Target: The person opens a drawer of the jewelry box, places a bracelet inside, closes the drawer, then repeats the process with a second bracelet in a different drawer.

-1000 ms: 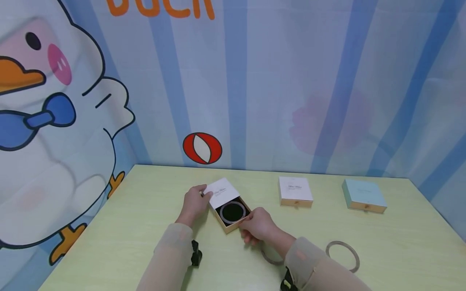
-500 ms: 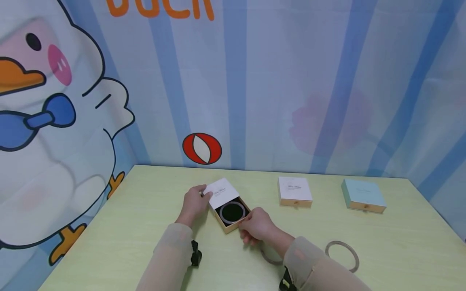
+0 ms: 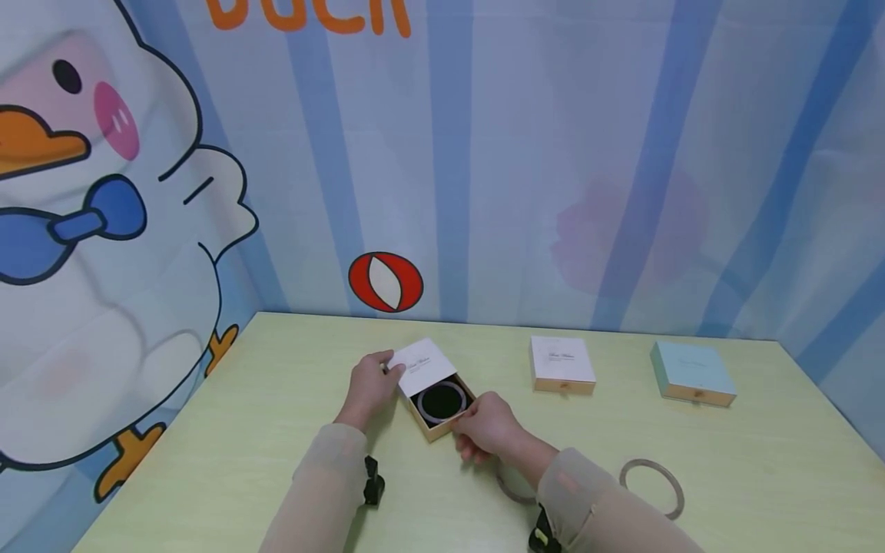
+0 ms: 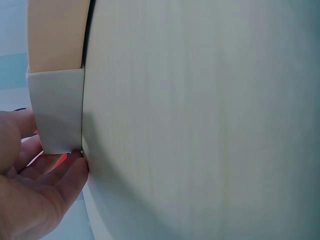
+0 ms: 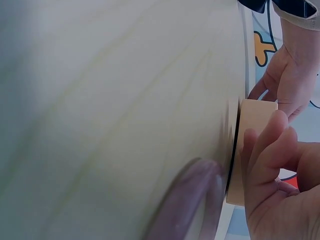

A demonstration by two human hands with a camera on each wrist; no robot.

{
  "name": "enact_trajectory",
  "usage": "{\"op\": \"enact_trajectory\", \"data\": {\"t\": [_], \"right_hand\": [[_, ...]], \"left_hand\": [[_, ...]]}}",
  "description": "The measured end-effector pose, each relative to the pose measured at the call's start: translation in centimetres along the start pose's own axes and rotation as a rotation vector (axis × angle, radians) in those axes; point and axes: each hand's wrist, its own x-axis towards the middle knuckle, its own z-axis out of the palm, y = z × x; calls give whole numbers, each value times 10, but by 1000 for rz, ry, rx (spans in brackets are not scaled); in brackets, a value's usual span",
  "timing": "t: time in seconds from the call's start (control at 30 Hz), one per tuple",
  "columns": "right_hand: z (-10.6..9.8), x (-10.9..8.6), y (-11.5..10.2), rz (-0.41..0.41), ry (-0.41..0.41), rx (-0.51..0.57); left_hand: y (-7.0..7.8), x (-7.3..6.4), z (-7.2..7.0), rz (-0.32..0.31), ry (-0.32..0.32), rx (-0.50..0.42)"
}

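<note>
A slide-out gift box stands angled on the table, its white sleeve (image 3: 420,365) pushed back from a tan drawer (image 3: 434,432). Inside the drawer a pale bangle (image 3: 420,407) lies on black lining. My left hand (image 3: 369,390) grips the sleeve's far left end, thumb on top; in the left wrist view its fingertips (image 4: 77,172) touch the sleeve's lower edge. My right hand (image 3: 489,426) pinches the drawer's near right corner, its fingers in front of the tan face in the right wrist view. A second bangle (image 3: 513,490) lies partly hidden under my right wrist.
Another loose bangle (image 3: 650,462) lies right of my right forearm. Farther back stand a closed white box (image 3: 561,358) and a closed light-blue box (image 3: 694,367). A blue striped curtain (image 3: 518,169) with a duck print rises behind the table (image 3: 276,399).
</note>
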Motion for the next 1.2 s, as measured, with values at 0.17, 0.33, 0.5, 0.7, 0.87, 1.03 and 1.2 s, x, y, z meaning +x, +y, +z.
{"op": "enact_trajectory", "data": {"t": [0.17, 0.33, 0.5, 0.7, 0.87, 1.03, 1.2], "right_hand": [[0, 1, -1, 3, 0, -5], [0, 2, -2, 7, 1, -2], [1, 2, -3, 0, 10, -5], [1, 3, -5, -1, 5, -1], [1, 7, -4, 7, 0, 4], [1, 7, -5, 7, -3, 3], [1, 9, -5, 0, -8, -2]], "left_hand": [[1, 0, 0, -19, -8, -4], [1, 0, 0, -24, -7, -8], [1, 0, 0, -25, -5, -9], [2, 1, 0, -36, -6, -6], [1, 1, 0, -23, -8, -5], [1, 1, -1, -17, -7, -3], [0, 1, 0, -19, -6, 3]]}}
